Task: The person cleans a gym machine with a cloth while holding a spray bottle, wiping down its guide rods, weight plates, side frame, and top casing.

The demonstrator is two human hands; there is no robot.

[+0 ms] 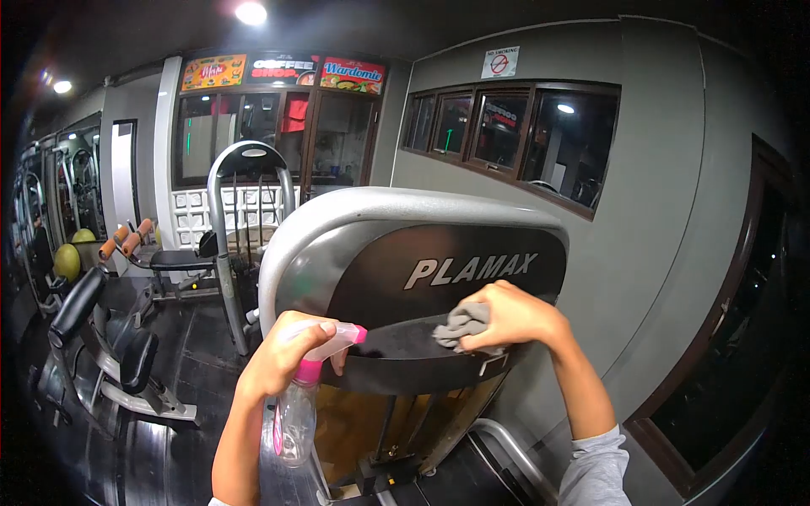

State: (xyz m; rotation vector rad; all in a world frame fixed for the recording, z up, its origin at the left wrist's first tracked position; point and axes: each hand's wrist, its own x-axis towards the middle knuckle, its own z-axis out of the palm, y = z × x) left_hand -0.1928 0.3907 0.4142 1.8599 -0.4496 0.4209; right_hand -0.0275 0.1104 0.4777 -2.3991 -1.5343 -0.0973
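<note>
My left hand (287, 350) is wrapped round the neck of a clear spray bottle (295, 422) with a pink and white trigger head, its nozzle facing right. Bunched in my right hand (515, 316) is a grey cloth (461, 326), pressed against the dark panel (396, 337) of a gym machine just below its PLAMAX lettering. A rounded silver frame (405, 202) borders that panel. The bottle hangs in front of the panel's lower left part.
Other gym machines stand to the left, including a padded bench (139, 358) and a silver-framed weight machine (221, 244). A grey wall (658, 236) with windows runs along the right. A silver curved bar (515, 455) sits low behind the machine.
</note>
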